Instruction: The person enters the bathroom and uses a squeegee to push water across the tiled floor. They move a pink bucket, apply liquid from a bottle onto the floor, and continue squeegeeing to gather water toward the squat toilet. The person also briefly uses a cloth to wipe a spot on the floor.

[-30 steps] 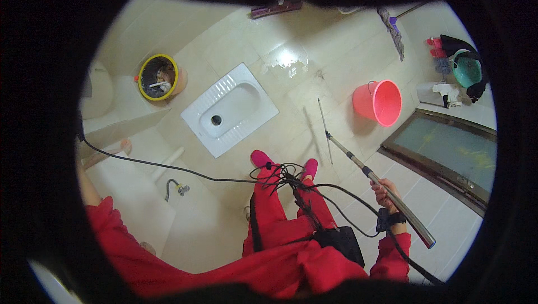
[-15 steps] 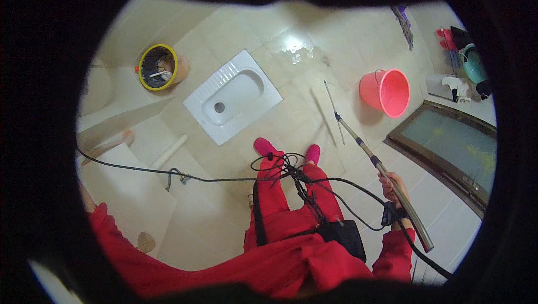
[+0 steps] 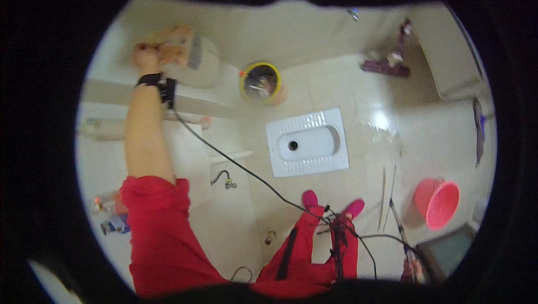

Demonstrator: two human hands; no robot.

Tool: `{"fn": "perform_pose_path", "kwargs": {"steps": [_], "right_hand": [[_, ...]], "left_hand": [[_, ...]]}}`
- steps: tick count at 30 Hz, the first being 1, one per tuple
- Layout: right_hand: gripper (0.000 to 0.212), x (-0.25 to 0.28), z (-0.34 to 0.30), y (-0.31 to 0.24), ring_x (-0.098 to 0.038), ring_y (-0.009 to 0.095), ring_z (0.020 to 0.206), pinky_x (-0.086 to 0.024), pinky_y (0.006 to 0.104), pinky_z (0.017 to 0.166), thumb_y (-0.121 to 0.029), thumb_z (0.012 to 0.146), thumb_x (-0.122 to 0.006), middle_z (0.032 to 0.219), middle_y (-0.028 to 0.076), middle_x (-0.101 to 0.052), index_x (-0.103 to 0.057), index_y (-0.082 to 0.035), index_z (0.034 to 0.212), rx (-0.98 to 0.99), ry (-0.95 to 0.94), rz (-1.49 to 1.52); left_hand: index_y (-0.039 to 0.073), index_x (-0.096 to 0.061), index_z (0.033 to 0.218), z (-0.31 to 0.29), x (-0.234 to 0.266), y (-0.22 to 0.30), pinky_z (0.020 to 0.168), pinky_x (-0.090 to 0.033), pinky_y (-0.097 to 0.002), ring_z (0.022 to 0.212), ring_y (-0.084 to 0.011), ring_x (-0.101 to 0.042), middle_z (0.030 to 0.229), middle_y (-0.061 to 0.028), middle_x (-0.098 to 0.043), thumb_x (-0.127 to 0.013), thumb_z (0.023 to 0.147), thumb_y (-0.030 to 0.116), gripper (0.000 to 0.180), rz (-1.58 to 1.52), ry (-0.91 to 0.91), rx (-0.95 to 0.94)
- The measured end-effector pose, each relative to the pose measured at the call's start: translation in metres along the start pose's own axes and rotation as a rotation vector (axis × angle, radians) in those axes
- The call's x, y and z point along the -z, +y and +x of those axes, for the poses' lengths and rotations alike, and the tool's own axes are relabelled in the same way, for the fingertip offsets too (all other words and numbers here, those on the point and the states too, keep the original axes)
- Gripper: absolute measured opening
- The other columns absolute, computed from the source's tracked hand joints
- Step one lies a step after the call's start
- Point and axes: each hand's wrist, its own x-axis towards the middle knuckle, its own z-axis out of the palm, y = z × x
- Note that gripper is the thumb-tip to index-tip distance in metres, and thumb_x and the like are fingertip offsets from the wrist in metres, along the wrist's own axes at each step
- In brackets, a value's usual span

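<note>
My left hand (image 3: 147, 56), on an outstretched arm with a black wrist strap, is at the upper left against a crumpled orange-and-yellow plastic bag (image 3: 175, 43). Blur hides how its fingers lie. Behind the bag stands a large pale rounded container (image 3: 206, 68). Low on the right, my right hand (image 3: 413, 270) is wrapped round a telescopic pole (image 3: 397, 219), partly hidden by a cable. The pole slants away over the floor to a thin crossbar head (image 3: 391, 186), left of a pink bucket (image 3: 437, 200).
A white squat toilet (image 3: 308, 141) is set in the tiled floor. Beyond it stands a yellow-rimmed bin (image 3: 260, 82) with rubbish inside. A purple mop head (image 3: 386, 67) lies by the far wall. Black cable (image 3: 241, 166) stretches from my left wrist to my legs. The floor shines wet (image 3: 381, 119).
My view has swung left. My left arm has come up and reached out to the plastic bag. The right hand still holds the pole, now lower in view.
</note>
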Motion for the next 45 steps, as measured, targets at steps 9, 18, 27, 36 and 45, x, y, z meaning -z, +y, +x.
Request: {"fn": "perform_pose_path", "kwargs": {"steps": [9,18,27,36,45], "right_hand": [[0.027,0.002,-0.007,0.001,-0.042,0.003,0.042,-0.034,0.0165,0.036,-0.030,0.088,-0.049,0.061,-0.004,-0.049,-0.054,-0.003,0.090,-0.095,0.020,0.198],[0.028,0.000,-0.029,0.018,-0.043,0.004,0.044,-0.036,0.0180,0.038,-0.030,0.087,-0.049,0.063,-0.003,-0.049,-0.054,-0.002,0.089,-0.075,0.038,0.252],[0.030,0.005,-0.059,0.042,-0.044,0.005,0.046,-0.038,0.0195,0.040,-0.030,0.087,-0.049,0.065,-0.002,-0.050,-0.054,-0.001,0.088,-0.056,0.057,0.333],[0.033,0.040,-0.083,0.078,-0.044,0.005,0.048,-0.040,0.0217,0.043,-0.032,0.086,-0.052,0.067,-0.002,-0.050,-0.053,0.001,0.088,0.378,0.059,-0.127],[0.028,0.058,-0.042,0.050,-0.043,0.001,0.042,-0.038,0.0140,0.036,-0.018,0.085,-0.049,0.061,-0.002,-0.049,-0.049,0.005,0.100,-0.005,0.034,0.372]], "left_hand": [[0.000,-0.062,0.086,0.010,0.083,0.017,0.068,-0.046,-0.0329,0.073,-0.0261,-0.061,0.080,-0.0134,-0.064,-0.056,0.080,0.017,0.020,-0.394,-0.066,0.290],[0.005,-0.062,0.098,0.026,0.066,0.003,0.077,-0.047,-0.0383,0.084,-0.0287,-0.061,0.090,-0.0141,-0.064,-0.055,0.083,0.027,0.027,-0.094,0.195,0.266],[0.000,-0.062,0.091,0.059,0.045,-0.015,0.079,-0.046,-0.0380,0.087,-0.0331,-0.059,0.083,-0.0167,-0.062,-0.059,0.080,0.020,0.023,-0.359,-0.096,0.287],[0.001,-0.052,0.094,0.053,0.076,0.037,0.078,-0.048,-0.0318,0.084,-0.0217,-0.058,0.090,-0.0114,-0.058,-0.051,0.086,0.009,0.011,-1.448,0.338,0.305],[0.012,-0.043,0.103,-0.213,0.057,0.213,0.073,-0.046,-0.0355,0.092,-0.0159,-0.052,0.099,-0.0032,-0.053,-0.045,0.092,0.017,0.012,-1.710,-0.566,0.503]]}}
